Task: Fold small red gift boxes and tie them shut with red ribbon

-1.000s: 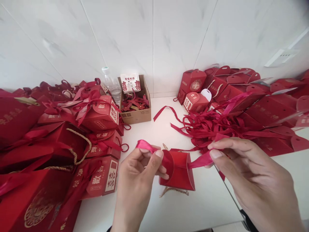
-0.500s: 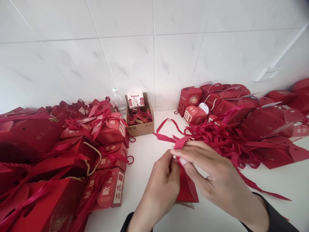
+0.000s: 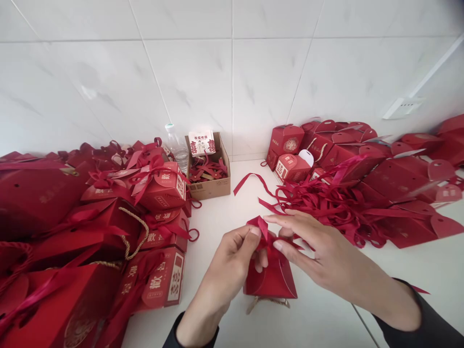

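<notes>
A small red gift box [image 3: 271, 282] stands on the white table in front of me, with a rope handle hanging at its near side. Red ribbon [image 3: 264, 228] is gathered in a loop on top of it. My left hand [image 3: 234, 258] pinches that ribbon between thumb and fingers, at the box's upper left. On the other side is my right hand [image 3: 319, 246], its thumb and index finger apart, with the index fingertip at the ribbon loop. Part of the ribbon and the box top is hidden behind my fingers.
Stacked red gift boxes with bows [image 3: 159, 280] fill the left side. A cardboard box [image 3: 210, 188] of red pieces and a clear bottle [image 3: 177, 150] stand by the tiled wall. Loose red ribbons [image 3: 326, 205] lie heaped at right, before more red boxes [image 3: 406, 181].
My right hand has opened and moved slightly off the ribbon. Both hands sit a little lower, and more of the box shows. The long ribbon end above the hands is no longer stretched out.
</notes>
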Demonstrator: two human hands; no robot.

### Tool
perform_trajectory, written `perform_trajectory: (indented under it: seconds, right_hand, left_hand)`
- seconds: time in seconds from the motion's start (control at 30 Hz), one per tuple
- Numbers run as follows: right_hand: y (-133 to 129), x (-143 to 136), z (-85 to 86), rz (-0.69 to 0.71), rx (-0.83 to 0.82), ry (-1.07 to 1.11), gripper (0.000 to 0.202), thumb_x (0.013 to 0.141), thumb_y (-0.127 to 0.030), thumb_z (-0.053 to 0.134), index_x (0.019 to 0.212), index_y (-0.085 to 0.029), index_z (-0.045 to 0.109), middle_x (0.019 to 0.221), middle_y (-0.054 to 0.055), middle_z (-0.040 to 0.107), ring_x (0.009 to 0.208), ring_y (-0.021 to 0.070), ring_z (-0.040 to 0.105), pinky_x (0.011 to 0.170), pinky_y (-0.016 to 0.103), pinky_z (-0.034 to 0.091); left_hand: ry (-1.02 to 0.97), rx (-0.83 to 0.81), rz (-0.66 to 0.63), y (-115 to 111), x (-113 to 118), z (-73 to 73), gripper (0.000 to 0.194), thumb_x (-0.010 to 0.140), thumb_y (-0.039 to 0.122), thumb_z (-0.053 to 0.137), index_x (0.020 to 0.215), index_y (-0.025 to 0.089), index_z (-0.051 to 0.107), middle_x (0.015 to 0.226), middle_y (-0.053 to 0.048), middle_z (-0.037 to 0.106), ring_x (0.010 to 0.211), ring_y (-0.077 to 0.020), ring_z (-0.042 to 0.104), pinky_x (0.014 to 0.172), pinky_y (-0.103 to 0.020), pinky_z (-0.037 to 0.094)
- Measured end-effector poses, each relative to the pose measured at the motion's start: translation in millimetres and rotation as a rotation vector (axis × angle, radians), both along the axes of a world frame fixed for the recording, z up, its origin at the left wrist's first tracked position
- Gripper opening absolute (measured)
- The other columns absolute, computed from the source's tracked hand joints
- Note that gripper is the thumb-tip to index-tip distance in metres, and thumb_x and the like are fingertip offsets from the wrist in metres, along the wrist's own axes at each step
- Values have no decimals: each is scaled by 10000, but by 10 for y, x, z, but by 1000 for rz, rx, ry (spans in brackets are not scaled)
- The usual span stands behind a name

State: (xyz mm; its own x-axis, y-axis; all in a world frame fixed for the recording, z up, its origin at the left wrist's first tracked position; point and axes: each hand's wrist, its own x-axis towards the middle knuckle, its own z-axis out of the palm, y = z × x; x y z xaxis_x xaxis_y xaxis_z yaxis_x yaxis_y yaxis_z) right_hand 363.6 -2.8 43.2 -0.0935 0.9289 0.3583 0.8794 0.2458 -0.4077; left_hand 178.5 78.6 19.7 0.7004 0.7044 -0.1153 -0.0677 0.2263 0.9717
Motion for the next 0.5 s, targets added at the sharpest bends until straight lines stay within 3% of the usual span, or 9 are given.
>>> perform_trajectory:
  seconds: [0.1, 0.17, 0.3, 0.43, 0.5]
  right_hand:
    - [-17, 5, -23, -83, -20, 76, 332, 1070, -384, 553, 1379, -319, 655, 1303, 32, 760, 1124, 238, 763, 990, 435, 653]
    - [-17, -16, -25, -91, -48, 131, 325, 1061, -378, 568, 1364, -317, 667, 1255, 27, 775, 1062, 218, 778, 905, 378, 680]
    - [-22, -54, 16, -80, -43, 221, 304, 1050, -363, 587, 1331, -304, 686, 1169, 18, 800, 994, 193, 791, 868, 316, 673]
    - [-134, -65, 116, -125, 23, 316, 265, 1030, -360, 634, 1286, -394, 692, 1146, -38, 810, 1018, 201, 788, 930, 319, 641]
    - [-205, -64, 160, -101, -37, 367, 211, 1020, -415, 644, 1218, -400, 716, 1055, -41, 817, 922, 206, 792, 827, 305, 651]
  left_hand:
    - [-36, -74, -6, -5, -6, 37, 297, 950, 464, 634, 854, 185, 666, 680, 12, 619, 690, -134, 527, 724, -259, 410]
    - [-8, -53, -15, 0, 17, 57, 302, 912, 471, 702, 973, 175, 706, 667, 30, 592, 665, -125, 494, 675, -245, 385]
    - [47, -27, 20, 19, 94, 25, 390, 927, 540, 695, 819, 166, 659, 578, 48, 540, 556, -91, 387, 562, -239, 294]
    - [-33, -164, 91, 20, 112, -42, 323, 945, 472, 699, 834, 172, 651, 620, 25, 629, 610, -94, 495, 655, -225, 396]
    - [-111, -228, 85, 15, 93, -51, 273, 926, 421, 743, 857, 170, 658, 700, 18, 654, 679, -96, 544, 707, -217, 433]
